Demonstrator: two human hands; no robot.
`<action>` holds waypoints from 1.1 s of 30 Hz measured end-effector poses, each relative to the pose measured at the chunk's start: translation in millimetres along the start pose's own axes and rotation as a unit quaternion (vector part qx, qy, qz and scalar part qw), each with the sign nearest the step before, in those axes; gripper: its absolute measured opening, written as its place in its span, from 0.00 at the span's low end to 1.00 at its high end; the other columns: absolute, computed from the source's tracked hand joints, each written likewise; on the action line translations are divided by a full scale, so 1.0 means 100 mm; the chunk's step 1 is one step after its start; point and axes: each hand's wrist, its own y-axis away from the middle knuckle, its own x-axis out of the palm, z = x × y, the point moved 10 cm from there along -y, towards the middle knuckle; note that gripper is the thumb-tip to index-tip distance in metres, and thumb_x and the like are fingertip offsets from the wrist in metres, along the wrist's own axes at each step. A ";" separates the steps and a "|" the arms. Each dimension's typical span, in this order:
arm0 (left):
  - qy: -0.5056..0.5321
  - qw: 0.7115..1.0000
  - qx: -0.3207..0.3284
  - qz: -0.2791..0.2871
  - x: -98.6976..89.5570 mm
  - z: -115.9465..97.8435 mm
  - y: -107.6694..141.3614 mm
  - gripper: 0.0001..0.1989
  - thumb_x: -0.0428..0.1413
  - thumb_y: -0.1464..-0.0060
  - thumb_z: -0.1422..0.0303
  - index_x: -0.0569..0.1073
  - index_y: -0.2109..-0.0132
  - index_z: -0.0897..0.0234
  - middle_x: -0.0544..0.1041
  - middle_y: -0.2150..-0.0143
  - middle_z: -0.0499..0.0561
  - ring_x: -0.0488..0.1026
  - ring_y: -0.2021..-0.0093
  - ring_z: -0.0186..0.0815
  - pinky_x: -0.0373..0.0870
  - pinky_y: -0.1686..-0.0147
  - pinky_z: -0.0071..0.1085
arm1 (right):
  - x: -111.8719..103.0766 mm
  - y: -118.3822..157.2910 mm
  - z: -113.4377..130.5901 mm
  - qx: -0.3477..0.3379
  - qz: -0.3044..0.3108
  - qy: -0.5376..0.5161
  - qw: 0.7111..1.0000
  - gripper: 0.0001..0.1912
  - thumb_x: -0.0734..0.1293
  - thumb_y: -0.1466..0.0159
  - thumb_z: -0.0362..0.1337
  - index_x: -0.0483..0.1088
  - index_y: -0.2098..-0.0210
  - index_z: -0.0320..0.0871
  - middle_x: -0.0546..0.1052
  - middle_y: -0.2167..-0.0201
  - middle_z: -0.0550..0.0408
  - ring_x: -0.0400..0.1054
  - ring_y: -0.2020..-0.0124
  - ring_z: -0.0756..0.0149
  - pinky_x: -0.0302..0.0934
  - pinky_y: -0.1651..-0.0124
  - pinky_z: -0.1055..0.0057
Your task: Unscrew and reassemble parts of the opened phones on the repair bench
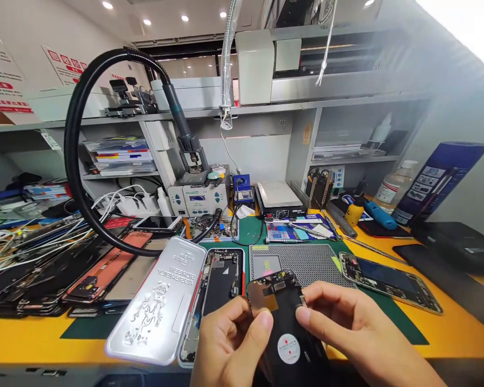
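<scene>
A black phone screen assembly (284, 322) with a round white and red sticker is held up over the front edge of the bench, its back facing me. My left hand (229, 344) grips its left side, thumb on the back. My right hand (355, 328) holds its right edge, with thumb and fingertip pinching near the top right corner. Just behind it lies an opened phone body (218, 285) on the green mat (387, 312).
A silver embossed tin lid (161, 301) lies left of the opened phone. Another opened phone (387, 279) lies on the right. A grey perforated pad (306, 260), a hot-air station (197, 199) with black hose, a pile of screens (44, 269) at left, tools and bottles at the back.
</scene>
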 end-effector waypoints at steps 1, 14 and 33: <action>0.005 1.000 -0.005 0.002 0.00 0.01 0.00 0.22 0.66 0.54 0.48 0.75 0.70 0.65 0.73 0.74 0.49 0.66 0.72 0.33 0.61 0.70 0.27 | 0.02 0.00 -0.04 0.009 0.003 -0.018 1.000 0.16 0.78 0.43 0.45 0.73 0.67 0.43 0.72 0.75 0.62 0.63 0.74 0.73 0.58 0.72 0.78; 0.102 0.993 -0.034 0.058 0.10 0.09 -0.01 0.15 0.64 0.47 0.58 0.82 0.57 0.63 0.83 0.60 0.56 0.78 0.57 0.45 0.71 0.52 0.37 | 0.19 0.02 -0.22 0.075 0.026 -0.161 0.984 0.20 0.78 0.43 0.46 0.65 0.69 0.42 0.65 0.76 0.63 0.56 0.78 0.77 0.55 0.75 0.80; 0.018 0.999 -0.044 -0.008 -0.12 0.23 -0.07 0.24 0.63 0.49 0.48 0.72 0.76 0.64 0.67 0.82 0.45 0.60 0.81 0.28 0.54 0.80 0.25 | 0.24 0.04 -0.21 0.049 0.017 -0.056 0.997 0.26 0.76 0.45 0.56 0.63 0.67 0.44 0.63 0.81 0.66 0.56 0.80 0.76 0.55 0.78 0.80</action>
